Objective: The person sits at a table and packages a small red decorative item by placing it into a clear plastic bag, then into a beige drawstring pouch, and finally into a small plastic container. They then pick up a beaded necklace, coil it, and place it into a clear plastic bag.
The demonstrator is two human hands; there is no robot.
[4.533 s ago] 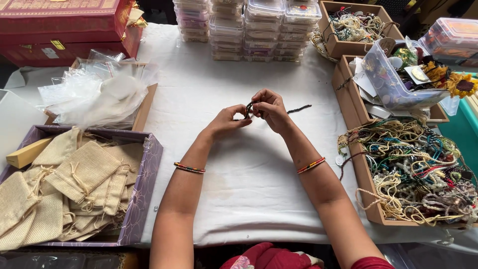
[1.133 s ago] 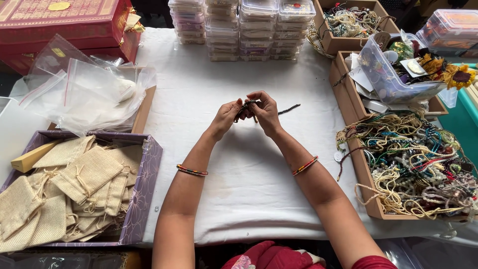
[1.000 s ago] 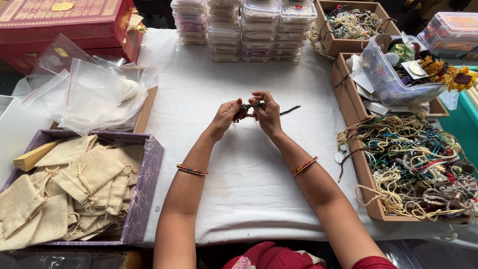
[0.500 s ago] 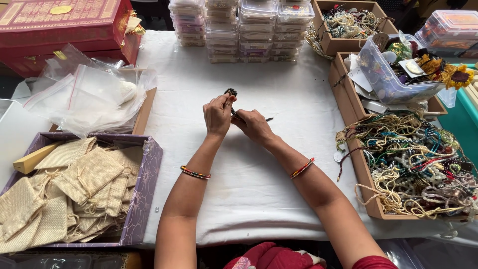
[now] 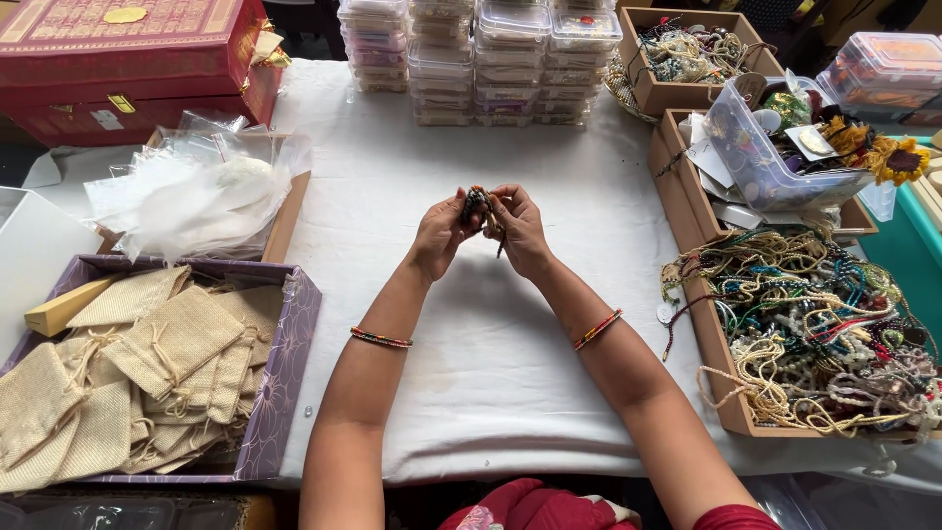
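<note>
Both hands are raised together over the middle of the white tablecloth [image 5: 491,334]. My left hand [image 5: 439,234] and my right hand [image 5: 521,226] pinch a small dark beaded piece of jewellery [image 5: 479,200] between their fingertips. A short dark cord end hangs from it beside my right palm. Each wrist wears a thin coloured bangle. The piece is partly hidden by my fingers.
A purple tray [image 5: 285,363] of burlap pouches lies at the left, with clear plastic bags [image 5: 196,196] behind it. Red boxes [image 5: 128,59] stand at the far left. Stacked clear containers [image 5: 481,59] line the back. Cardboard trays of tangled bead necklaces [image 5: 814,334] fill the right.
The jewellery was stretched out between my hands, with its cord trailing right. It is now gathered into a small bunch, and my hands have come close together again.
</note>
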